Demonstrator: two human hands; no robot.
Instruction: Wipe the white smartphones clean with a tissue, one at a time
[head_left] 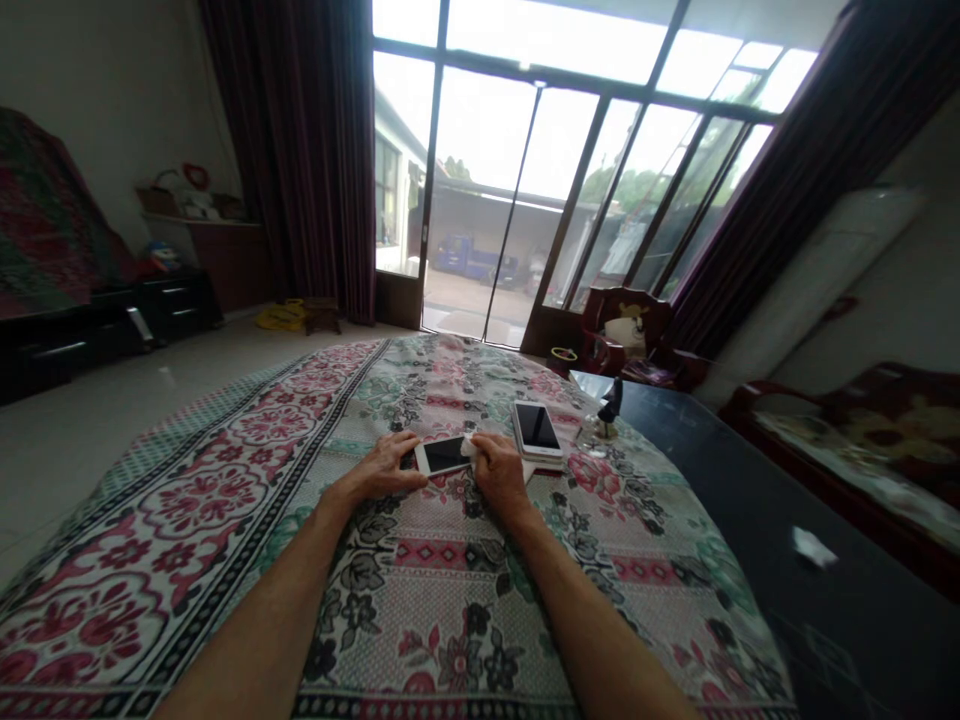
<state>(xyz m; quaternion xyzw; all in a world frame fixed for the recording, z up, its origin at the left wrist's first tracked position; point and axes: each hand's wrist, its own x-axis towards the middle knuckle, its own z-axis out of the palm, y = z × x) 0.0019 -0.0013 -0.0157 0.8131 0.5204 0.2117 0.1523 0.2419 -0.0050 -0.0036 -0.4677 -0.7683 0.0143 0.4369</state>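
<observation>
Smartphone [444,456], white-framed with a dark glass face, lies flat and face up on a woven floral bedspread [442,620], directly between my two hands and turned slightly across my line of view. I judge the step in hand to be two-handed contact with this glass face. My left hand [379,468] rests spread, its fingers extended across the near-left end of the smartphone, apparently steadying the unit. My right hand [501,472] is curled, its fingers drawn together over a crumpled white tissue [469,447] that touches the smartphone's right end; the fingers partly hide the tissue, so I cannot confirm a firm pinch.

Operating note: the next move calls for steady left-hand pressure, as I judge that the slick glass and smooth frame could shift on the soft, ribbed weave beneath them.

A second smartphone [537,428], also white-framed with a dark screen, lies just beyond my right hand on a pale, flat object [541,456]. Past it, a small dark figurine [611,408] on a clear base stands near the edge of a glossy black tabletop [750,500].
</observation>
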